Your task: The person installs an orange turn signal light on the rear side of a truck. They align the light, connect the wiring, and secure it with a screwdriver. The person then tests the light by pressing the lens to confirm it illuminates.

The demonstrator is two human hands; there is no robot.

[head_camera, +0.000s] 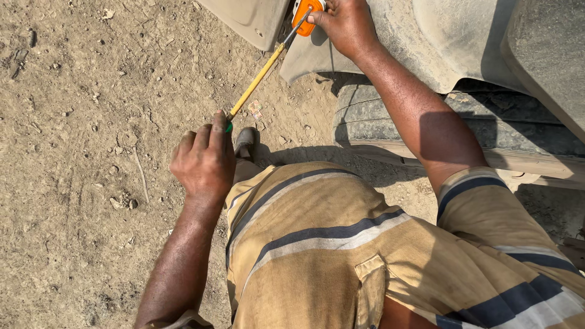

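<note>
Fingers (204,143) of the left hand (204,161) pinch the yellow tape blade's (256,81) end, already drawn out from the orange tape measure case (303,13) gripped by the right hand (346,25) at the dusty vehicle panel (426,36), though any reading seems not yet taken.

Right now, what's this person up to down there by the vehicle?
A person in a striped shirt has a tape measure pulled out between both hands. The right hand holds the orange case up against the dusty vehicle body, just above the tyre. The left hand pinches the far end of the yellow blade, drawn out taut over the dirt ground.
</note>
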